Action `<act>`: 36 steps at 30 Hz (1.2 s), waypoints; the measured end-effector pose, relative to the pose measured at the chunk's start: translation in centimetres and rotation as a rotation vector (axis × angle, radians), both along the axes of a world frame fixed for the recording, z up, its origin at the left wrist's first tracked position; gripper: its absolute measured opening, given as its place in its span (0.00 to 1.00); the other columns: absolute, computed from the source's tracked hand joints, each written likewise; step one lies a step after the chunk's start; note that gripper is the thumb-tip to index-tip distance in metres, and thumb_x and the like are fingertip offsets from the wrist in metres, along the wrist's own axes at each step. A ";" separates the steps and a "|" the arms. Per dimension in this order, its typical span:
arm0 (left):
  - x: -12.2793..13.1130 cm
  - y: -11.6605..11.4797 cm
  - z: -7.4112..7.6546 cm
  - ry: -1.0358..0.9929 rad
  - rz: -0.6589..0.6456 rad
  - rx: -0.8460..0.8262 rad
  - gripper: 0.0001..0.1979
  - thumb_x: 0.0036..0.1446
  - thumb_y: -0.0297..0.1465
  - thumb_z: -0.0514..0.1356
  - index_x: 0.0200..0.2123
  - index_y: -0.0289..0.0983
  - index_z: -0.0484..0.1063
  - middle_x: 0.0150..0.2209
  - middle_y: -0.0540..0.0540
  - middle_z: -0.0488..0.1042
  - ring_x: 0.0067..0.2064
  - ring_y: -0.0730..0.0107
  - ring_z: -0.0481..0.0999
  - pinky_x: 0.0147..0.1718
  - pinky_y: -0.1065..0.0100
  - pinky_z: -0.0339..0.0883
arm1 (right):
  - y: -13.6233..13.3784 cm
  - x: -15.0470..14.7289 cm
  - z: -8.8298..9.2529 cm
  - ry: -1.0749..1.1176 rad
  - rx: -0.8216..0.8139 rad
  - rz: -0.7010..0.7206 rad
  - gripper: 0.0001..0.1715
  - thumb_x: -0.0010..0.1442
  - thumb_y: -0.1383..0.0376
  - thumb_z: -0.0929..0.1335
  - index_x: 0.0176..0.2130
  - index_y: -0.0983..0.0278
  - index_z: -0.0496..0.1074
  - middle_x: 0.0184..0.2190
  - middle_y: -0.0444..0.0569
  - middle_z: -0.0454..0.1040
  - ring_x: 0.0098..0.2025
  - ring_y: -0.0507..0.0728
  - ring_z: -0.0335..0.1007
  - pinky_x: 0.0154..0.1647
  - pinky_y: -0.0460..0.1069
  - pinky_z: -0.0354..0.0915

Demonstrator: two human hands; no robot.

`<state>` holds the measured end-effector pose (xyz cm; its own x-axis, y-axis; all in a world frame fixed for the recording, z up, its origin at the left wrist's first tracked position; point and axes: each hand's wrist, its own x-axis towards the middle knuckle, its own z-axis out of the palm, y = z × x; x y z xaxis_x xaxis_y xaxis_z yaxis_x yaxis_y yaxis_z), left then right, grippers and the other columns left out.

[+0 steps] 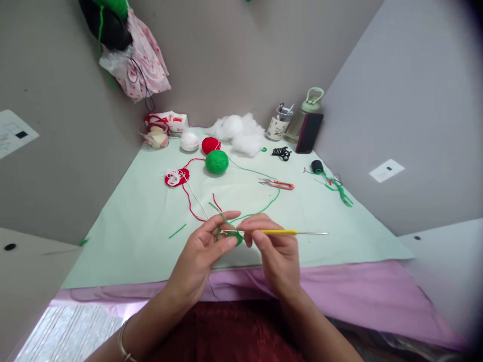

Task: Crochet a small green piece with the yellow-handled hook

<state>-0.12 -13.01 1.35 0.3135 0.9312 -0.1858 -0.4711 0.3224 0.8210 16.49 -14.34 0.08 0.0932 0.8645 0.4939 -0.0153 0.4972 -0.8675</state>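
Observation:
Near the table's front edge, my left hand (pixel 206 246) pinches a small green crochet piece (pixel 236 238) between thumb and fingers. My right hand (pixel 274 246) is closed around the yellow handle of a crochet hook (pixel 279 232), whose tip reaches left to the green piece. Green yarn (pixel 260 211) runs from the work, curving right and back to a green yarn ball (pixel 217 162). Short green and red yarn ends stick up beyond my left fingers. My fingers partly cover the green piece.
Behind lie a red yarn ball (pixel 211 146), a white yarn ball (pixel 189 142) and white stuffing (pixel 245 133). Orange thread snips (pixel 277 184) rest to the right. A red-and-white crochet piece (pixel 176 177) lies left. A phone (pixel 310 132) leans against a bottle (pixel 312 103).

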 end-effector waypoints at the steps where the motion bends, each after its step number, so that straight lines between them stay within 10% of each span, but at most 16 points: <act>1: 0.0 -0.1 -0.1 0.038 -0.004 0.040 0.18 0.57 0.34 0.75 0.52 0.46 0.85 0.38 0.50 0.78 0.41 0.72 0.73 0.46 0.73 0.66 | 0.1 0.0 -0.2 0.007 -0.026 0.015 0.09 0.72 0.64 0.71 0.43 0.57 0.85 0.37 0.48 0.83 0.33 0.53 0.72 0.33 0.49 0.70; 12: -0.6 -0.2 -0.5 0.209 0.029 0.186 0.13 0.62 0.34 0.71 0.51 0.49 0.85 0.38 0.50 0.73 0.43 0.67 0.71 0.45 0.69 0.63 | 0.4 0.4 0.1 0.181 -0.135 0.105 0.13 0.75 0.59 0.68 0.41 0.60 0.82 0.36 0.49 0.84 0.30 0.52 0.75 0.32 0.48 0.71; 20: -0.3 -0.8 0.1 0.495 0.217 0.335 0.13 0.58 0.28 0.72 0.47 0.44 0.86 0.34 0.51 0.74 0.30 0.72 0.64 0.40 0.66 0.64 | -1.1 0.6 0.0 -0.412 0.217 -0.077 0.15 0.74 0.70 0.65 0.53 0.58 0.78 0.42 0.52 0.84 0.42 0.57 0.82 0.42 0.53 0.78; 25: 0.0 -0.6 0.1 0.207 0.101 0.106 0.24 0.55 0.31 0.75 0.56 0.45 0.82 0.35 0.51 0.76 0.35 0.71 0.71 0.39 0.70 0.66 | -0.9 0.4 -1.5 -0.710 0.501 -0.228 0.22 0.70 0.72 0.69 0.60 0.57 0.77 0.47 0.55 0.84 0.48 0.61 0.83 0.44 0.53 0.80; 31: -0.6 0.4 0.2 -0.078 -0.051 -0.148 0.24 0.53 0.31 0.76 0.55 0.38 0.83 0.30 0.55 0.70 0.25 0.81 0.59 0.42 0.69 0.68 | -0.8 0.3 -0.7 -0.201 0.163 -0.143 0.15 0.73 0.69 0.66 0.50 0.56 0.82 0.39 0.50 0.82 0.36 0.57 0.79 0.36 0.53 0.77; 36: -0.3 0.0 0.2 -0.010 -0.036 -0.001 0.22 0.54 0.33 0.76 0.54 0.42 0.84 0.37 0.48 0.76 0.43 0.67 0.74 0.47 0.68 0.67 | -0.2 -0.1 -0.2 -0.005 0.036 0.000 0.11 0.74 0.63 0.68 0.44 0.57 0.83 0.38 0.49 0.82 0.35 0.56 0.77 0.33 0.51 0.74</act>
